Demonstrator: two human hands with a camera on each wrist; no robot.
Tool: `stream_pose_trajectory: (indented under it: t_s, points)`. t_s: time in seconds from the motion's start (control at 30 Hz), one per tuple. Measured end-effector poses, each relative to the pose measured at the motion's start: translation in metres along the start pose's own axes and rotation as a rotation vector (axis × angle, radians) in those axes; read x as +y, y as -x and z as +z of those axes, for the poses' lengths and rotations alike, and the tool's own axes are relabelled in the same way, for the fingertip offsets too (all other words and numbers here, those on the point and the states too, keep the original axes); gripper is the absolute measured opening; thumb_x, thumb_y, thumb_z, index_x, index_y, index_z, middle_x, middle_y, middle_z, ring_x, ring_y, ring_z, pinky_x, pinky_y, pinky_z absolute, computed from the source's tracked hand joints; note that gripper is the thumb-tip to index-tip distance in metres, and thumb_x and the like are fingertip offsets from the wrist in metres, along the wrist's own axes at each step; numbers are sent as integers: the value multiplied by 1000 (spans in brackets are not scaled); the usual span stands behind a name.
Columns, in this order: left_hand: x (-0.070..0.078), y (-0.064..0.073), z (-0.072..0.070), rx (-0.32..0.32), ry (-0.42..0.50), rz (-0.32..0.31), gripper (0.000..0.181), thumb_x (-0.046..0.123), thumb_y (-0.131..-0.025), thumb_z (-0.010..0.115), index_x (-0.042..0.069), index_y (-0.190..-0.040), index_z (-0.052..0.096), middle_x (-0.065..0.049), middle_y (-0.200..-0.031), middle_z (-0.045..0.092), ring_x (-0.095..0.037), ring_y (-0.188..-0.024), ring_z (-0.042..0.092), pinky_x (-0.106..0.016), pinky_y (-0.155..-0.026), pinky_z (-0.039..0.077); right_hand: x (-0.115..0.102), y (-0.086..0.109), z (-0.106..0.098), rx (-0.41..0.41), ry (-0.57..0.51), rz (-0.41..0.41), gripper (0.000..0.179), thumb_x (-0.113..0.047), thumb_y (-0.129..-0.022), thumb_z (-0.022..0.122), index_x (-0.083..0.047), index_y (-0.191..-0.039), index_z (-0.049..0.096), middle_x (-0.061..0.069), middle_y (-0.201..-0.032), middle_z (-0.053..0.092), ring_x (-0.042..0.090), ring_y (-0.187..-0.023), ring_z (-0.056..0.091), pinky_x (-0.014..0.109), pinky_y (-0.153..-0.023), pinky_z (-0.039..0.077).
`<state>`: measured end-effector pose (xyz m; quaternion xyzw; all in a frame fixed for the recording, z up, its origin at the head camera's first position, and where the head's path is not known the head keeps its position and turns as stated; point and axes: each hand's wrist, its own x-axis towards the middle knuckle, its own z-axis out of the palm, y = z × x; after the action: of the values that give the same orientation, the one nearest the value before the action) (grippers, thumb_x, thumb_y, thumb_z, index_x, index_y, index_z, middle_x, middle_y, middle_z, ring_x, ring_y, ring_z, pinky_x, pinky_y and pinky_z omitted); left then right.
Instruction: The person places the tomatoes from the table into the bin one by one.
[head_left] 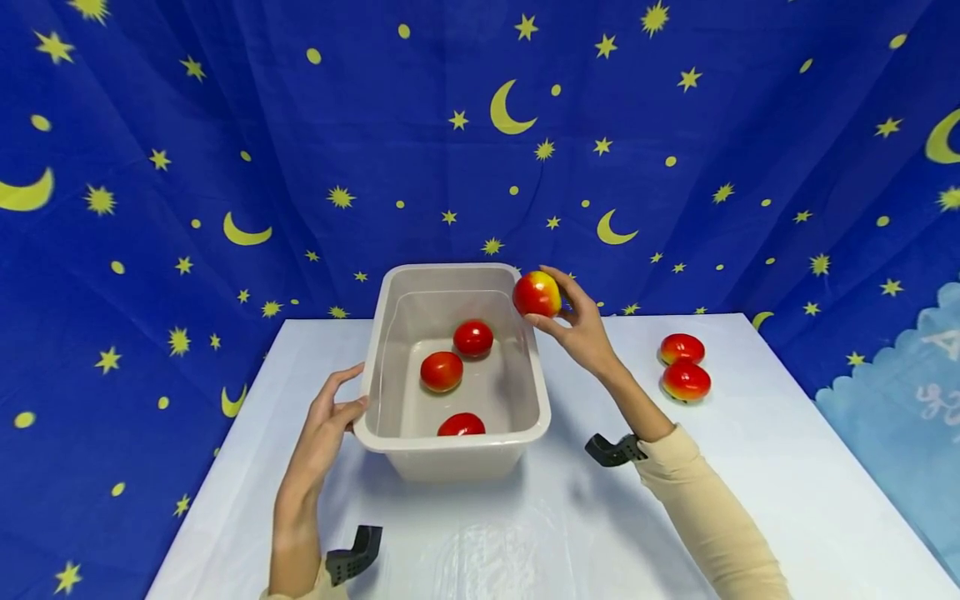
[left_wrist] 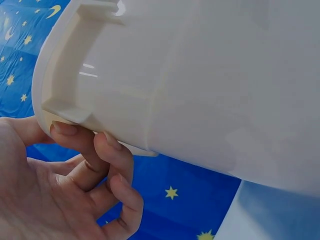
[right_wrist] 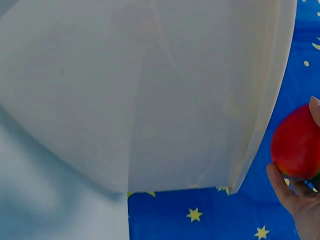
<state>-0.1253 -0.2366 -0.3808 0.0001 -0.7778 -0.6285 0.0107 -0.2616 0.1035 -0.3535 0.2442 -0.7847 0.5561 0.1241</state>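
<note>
A glossy red-and-yellow mango (head_left: pixel 537 294) is held between the thumb and fingers of my right hand (head_left: pixel 581 329), level with the right rim of a grey plastic bin (head_left: pixel 459 462). In the right wrist view the same mango (right_wrist: pixel 296 142) shows mostly red, beside the bin's rim. My left hand (head_left: pixel 324 425) grips the bin's left rim; in the left wrist view its curled fingers (left_wrist: pixel 115 155) are under the lip. Inside the bin lie three more red mangoes, one at the back (head_left: pixel 473 338), one mid-floor (head_left: pixel 441 372) and one partly hidden by the front rim (head_left: pixel 461 425).
Two more mangoes (head_left: pixel 685 381) sit close together on the white table (head_left: pixel 780 467), to the right of my right forearm. A blue curtain (head_left: pixel 420 167) with yellow moons and stars hangs behind the table. Black mounts (head_left: pixel 615 450) are strapped to both wrists.
</note>
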Motion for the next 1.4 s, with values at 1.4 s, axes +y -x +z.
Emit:
stream_pose_trajectory:
  t_s: [1.4]
  points:
    - [3, 0, -1, -13, 11, -4, 48, 10, -102, 46, 6, -149, 35, 14, -74, 68, -10, -66, 61, -26, -74, 44, 1, 4, 29, -228, -68, -103, 79, 5, -83, 72, -7, -151, 33, 16, -151, 43, 30, -141, 38, 47, -115, 28]
